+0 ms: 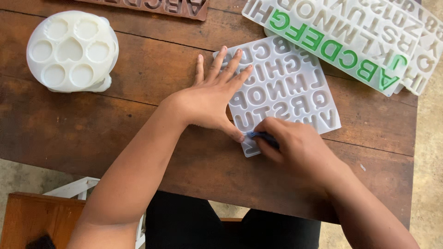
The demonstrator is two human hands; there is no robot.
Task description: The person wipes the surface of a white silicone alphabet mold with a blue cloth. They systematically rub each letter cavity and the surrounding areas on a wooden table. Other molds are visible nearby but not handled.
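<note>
Pinning the letter mould, left hand fingers overlap its edge.

A round white mould with circular, scalloped and heart-shaped cavities sits at the far left of the dark wooden surface. A brown letter mould lies along the far edge, and two overlapping white letter-and-number moulds, one with some letters filled green, lie at the far right

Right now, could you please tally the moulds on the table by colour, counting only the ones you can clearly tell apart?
White or clear letter moulds: 3 – one under the left hand at, one with green-filled letters, one beneath it at the right edge
White round moulds: 1
Brown letter moulds: 1
Total: 5
</note>
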